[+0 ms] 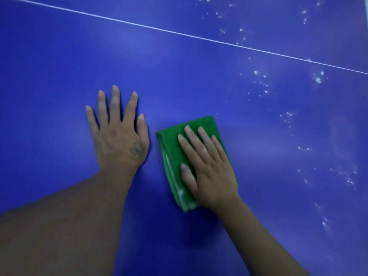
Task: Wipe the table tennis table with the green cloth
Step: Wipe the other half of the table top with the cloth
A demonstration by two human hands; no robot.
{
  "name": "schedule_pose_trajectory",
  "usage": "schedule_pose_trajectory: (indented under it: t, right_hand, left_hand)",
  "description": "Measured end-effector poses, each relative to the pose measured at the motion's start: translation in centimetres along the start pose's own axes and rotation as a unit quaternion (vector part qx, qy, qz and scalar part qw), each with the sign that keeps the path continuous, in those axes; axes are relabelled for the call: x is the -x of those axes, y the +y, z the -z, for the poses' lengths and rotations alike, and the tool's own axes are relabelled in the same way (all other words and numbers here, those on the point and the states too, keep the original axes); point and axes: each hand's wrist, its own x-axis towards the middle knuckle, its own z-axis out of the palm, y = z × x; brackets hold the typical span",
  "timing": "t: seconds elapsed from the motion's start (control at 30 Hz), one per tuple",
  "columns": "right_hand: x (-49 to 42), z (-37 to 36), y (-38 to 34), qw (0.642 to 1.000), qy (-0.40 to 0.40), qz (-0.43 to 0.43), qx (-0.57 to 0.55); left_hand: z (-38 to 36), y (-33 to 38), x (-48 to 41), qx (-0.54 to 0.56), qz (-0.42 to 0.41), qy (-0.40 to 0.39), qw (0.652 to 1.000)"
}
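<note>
While my right grip (208, 168) presses flat on the folded green cloth (171, 148) on the blue counter (59, 66), my left grip (119, 136) lies spread wide beside it. Wet spots (318, 78) sit right; white line (179, 33) beyond.

Had the left hand (117, 136) laid flat, palm down, fingers straight and fanned apart, thumb out toward the right, a small dark mark on the back near the thumb's base. Had the bare left forearm (69, 216) running in from the lower left. Had the right hand (209, 166) flat too, palm down, four fingers straight and close together, pointing up and slightly left, thumb lying alongside, with the bare right forearm (253, 236) running in from the lower right. Held both hands near each other, not touching
</note>
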Motion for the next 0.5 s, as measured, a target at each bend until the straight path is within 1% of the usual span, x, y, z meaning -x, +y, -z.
schedule_pose_trajectory:
  t: [0.1,0.2,0.27,0.37,0.5]
  right_hand:
    - [-6.2,-0.2,-0.5,0.997,0.031,-0.066,0.024]
    - [-11.5,-0.6,-1.3,0.993,0.023,-0.111,0.021]
    - [-13.4,-0.7,-0.6,0.991,0.023,-0.128,0.014]
    - [-13.7,-0.1,2.9,0.987,0.044,-0.152,0.022]
    - [-10.8,1.5,8.6,0.975,0.055,-0.203,0.078]
  left_hand:
    - [-0.2,0.1,-0.1,0.022,0.006,0.009,1.000]
    - [-0.6,0.3,-0.2,0.022,0.009,0.017,1.000]
    - [-0.7,0.2,-0.3,0.024,0.006,0.025,0.999]
    - [-0.7,0.2,-0.3,0.025,0.004,0.029,0.999]
    - [-0.4,0.5,-0.2,0.022,0.013,0.013,1.000]
